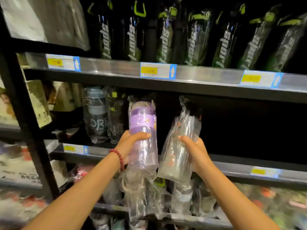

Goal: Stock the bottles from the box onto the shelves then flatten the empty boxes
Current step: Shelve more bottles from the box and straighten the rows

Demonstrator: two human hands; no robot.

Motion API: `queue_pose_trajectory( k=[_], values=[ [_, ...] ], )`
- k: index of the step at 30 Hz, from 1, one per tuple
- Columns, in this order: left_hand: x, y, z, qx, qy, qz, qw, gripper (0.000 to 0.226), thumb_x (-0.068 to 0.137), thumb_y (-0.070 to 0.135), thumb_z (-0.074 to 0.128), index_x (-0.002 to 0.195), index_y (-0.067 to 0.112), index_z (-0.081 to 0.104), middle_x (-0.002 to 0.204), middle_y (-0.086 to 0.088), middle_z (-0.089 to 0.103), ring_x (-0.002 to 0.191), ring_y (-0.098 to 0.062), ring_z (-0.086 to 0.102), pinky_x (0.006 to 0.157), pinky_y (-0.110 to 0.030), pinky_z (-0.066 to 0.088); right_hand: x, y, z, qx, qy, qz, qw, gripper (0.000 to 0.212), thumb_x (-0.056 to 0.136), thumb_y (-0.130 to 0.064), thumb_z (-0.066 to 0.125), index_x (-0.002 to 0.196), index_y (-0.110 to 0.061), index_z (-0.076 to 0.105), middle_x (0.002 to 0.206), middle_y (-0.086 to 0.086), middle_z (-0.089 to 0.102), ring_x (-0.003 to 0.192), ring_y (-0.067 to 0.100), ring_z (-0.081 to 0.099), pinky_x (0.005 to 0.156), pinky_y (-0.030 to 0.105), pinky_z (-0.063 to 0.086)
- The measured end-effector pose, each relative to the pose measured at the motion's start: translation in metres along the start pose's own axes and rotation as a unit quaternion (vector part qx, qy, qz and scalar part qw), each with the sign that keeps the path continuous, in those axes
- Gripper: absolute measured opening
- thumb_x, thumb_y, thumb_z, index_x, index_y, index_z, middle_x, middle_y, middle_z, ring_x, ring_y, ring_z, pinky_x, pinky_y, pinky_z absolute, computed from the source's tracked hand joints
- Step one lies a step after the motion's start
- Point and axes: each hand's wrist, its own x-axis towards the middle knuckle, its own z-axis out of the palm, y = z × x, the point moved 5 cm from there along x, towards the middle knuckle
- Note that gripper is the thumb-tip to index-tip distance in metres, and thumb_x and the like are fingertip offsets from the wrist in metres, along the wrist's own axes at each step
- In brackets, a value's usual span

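At the middle shelf (232, 170) front edge, left hand (131, 143) gripping purple-banded bottle (142, 128), right hand (193, 151) gripping clear wrapped bottle (179, 143) just beside it, black bottles (196, 35) on upper shelf (199, 73).

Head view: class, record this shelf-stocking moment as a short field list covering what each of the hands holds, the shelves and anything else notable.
left hand: grips purple-banded bottle, wrapped in clear plastic
right hand: grips clear wrapped bottle, tilted
bottle position: both held in front of the middle shelf, not yet set down
middle shelf contents: grey-capped bottle at the left; dark empty space to the right
top shelf: row of black bottles with green caps
price labels: yellow tags on shelf edges
wrist: red bead bracelet on left arm
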Motion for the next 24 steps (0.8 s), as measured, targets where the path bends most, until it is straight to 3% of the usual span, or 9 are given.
queue_pose_trajectory(
  k=[2,5,8,13,15,18,21,23,24],
  values=[
    [0.014,0.000,0.010,0.004,0.029,0.023,0.999,0.091,0.038,0.036,0.087,0.118,0.011,0.051,0.113,-0.012,0.061,0.099,-0.028,0.063,0.075,-0.046,0.055,0.012,-0.003,-0.008,-0.003,0.006,-0.005,1.000,0.064,0.058,-0.042,0.077,0.114,-0.017,0.056,0.108,0.007,0.067,0.092,0.022,0.068,0.078,0.040,0.056],
    [0.033,0.004,0.024,-0.019,0.074,0.051,0.996,0.073,0.043,0.032,0.083,0.106,0.017,0.049,0.111,-0.008,0.059,0.101,-0.026,0.061,0.081,-0.048,0.053,0.031,-0.011,-0.023,-0.001,0.041,-0.020,0.999,0.034,0.074,-0.029,0.073,0.097,-0.010,0.058,0.096,0.008,0.067,0.086,0.023,0.067,0.070,0.036,0.054],
    [0.052,0.003,0.033,-0.026,0.089,0.060,0.994,0.084,0.037,0.037,0.084,0.110,0.011,0.051,0.111,-0.013,0.061,0.100,-0.030,0.063,0.084,-0.052,0.053,0.050,-0.015,-0.034,0.006,0.048,-0.025,0.999,0.025,0.076,-0.024,0.071,0.085,-0.003,0.061,0.076,0.014,0.061,0.074,0.028,0.063,0.066,0.037,0.050],
    [0.085,-0.003,0.041,-0.018,0.075,0.038,0.996,0.057,0.032,0.034,0.081,0.080,0.007,0.069,0.079,-0.010,0.067,0.085,-0.029,0.065,0.076,-0.039,0.054,0.075,-0.006,-0.043,0.049,0.072,0.037,0.996,0.018,0.080,-0.019,0.071,0.079,-0.004,0.062,0.063,0.006,0.061,0.061,0.020,0.061,0.057,0.028,0.047],
    [0.096,-0.008,0.037,-0.009,0.093,0.022,0.995,0.058,0.034,0.031,0.084,0.084,0.005,0.069,0.086,-0.009,0.068,0.096,-0.030,0.065,0.080,-0.034,0.052,0.080,-0.001,-0.041,0.058,0.074,0.057,0.994,0.018,0.080,-0.020,0.071,0.085,-0.004,0.063,0.066,0.005,0.064,0.061,0.017,0.062,0.055,0.027,0.048],
    [0.111,-0.011,0.023,0.062,0.137,0.009,0.989,0.066,0.062,0.025,0.086,0.116,0.001,0.058,0.111,-0.011,0.063,0.107,-0.029,0.059,0.095,-0.034,0.046,0.084,-0.002,-0.035,0.061,0.087,0.077,0.991,0.023,0.080,-0.021,0.072,0.092,-0.006,0.061,0.077,0.006,0.065,0.068,0.017,0.061,0.056,0.027,0.045],
    [0.127,0.002,0.017,0.155,0.107,0.124,0.974,0.096,0.042,0.022,0.092,0.124,0.005,0.044,0.118,-0.009,0.059,0.107,-0.022,0.058,0.093,-0.034,0.048,0.094,0.002,-0.028,0.059,0.105,0.092,0.988,0.047,0.075,-0.026,0.076,0.111,-0.010,0.051,0.096,0.009,0.066,0.085,0.022,0.063,0.071,0.034,0.052],
    [0.134,0.005,0.012,0.194,0.116,0.142,0.964,0.099,0.041,0.014,0.092,0.124,0.007,0.039,0.117,-0.004,0.053,0.106,-0.017,0.053,0.091,-0.030,0.045,0.100,0.001,-0.021,0.073,0.114,0.089,0.987,0.052,0.074,-0.026,0.077,0.116,-0.015,0.048,0.104,0.010,0.066,0.091,0.025,0.064,0.080,0.038,0.053],
    [0.135,0.005,0.010,0.197,0.121,0.148,0.962,0.095,0.046,0.006,0.091,0.124,0.007,0.037,0.116,-0.003,0.050,0.105,-0.016,0.050,0.089,-0.027,0.042,0.102,0.000,-0.017,0.089,0.113,0.090,0.986,0.052,0.074,-0.025,0.077,0.117,-0.015,0.049,0.105,0.011,0.066,0.088,0.025,0.064,0.076,0.036,0.053]
  ],
)
